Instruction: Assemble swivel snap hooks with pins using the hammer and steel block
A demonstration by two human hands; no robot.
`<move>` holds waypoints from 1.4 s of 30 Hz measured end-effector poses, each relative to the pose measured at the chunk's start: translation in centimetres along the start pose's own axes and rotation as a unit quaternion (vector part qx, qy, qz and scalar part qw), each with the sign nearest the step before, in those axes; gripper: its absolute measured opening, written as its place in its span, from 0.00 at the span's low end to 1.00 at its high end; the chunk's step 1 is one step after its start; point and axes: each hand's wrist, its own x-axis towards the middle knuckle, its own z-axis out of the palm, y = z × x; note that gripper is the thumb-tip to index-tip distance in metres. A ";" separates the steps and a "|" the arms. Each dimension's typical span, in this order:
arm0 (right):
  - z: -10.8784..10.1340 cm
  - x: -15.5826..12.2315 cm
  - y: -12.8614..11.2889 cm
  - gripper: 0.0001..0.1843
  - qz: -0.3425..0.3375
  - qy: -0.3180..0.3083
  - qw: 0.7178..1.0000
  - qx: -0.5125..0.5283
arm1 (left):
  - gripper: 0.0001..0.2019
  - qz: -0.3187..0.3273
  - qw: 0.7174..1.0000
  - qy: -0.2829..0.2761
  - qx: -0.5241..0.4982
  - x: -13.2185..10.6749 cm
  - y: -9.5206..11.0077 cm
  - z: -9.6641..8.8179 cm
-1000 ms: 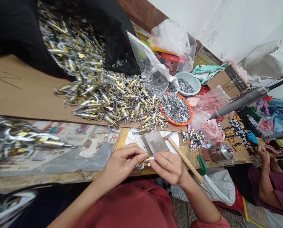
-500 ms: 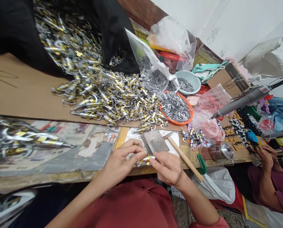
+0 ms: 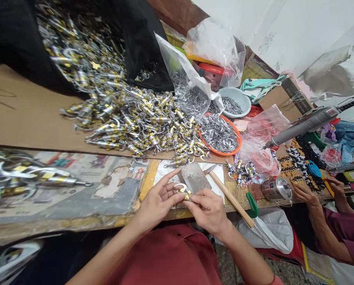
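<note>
Between my two hands is a small silver-and-yellow metal fitting (image 3: 183, 190) with a curved hook-like arm, its exact kind unclear. My left hand (image 3: 157, 200) pinches one end, thumb toward the piece and index finger stretched along the grey metal block (image 3: 197, 177). Fingertips of my right hand (image 3: 209, 209) are closed on the other end, hiding part of it. Just beyond my hands, the block rests on white paper. A hammer (image 3: 232, 199) with a wooden handle lies to the right. Many similar fittings form a large pile (image 3: 147, 122) farther back.
More fittings (image 3: 37, 174) lie on the left of the bench. An orange basin (image 3: 238, 145) and a pale bowl (image 3: 248, 103) hold small metal parts. A power screwdriver (image 3: 301, 127) hangs at right, above a lidded metal mug (image 3: 276, 189). A co-worker's hands (image 3: 307, 194) are at the far right.
The fitting has turned in my hands, so its curved arm now shows upward. My left fingers have opened out somewhat. The co-worker's hands have moved apart, one reaching left.
</note>
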 end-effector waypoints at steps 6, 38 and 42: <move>-4.3 6.6 7.4 0.10 0.045 0.041 0.983 -0.175 | 0.41 -0.025 0.998 -0.061 -0.019 1.1 0.1 -0.3; -2.3 6.4 3.5 0.09 0.109 -0.201 0.973 -0.010 | 0.43 -0.065 0.987 -0.126 -0.071 2.1 0.5 -0.7; -1.9 5.2 1.5 0.04 0.005 -0.230 0.964 -0.133 | 0.43 -0.066 0.987 -0.129 -0.073 2.1 0.7 -0.7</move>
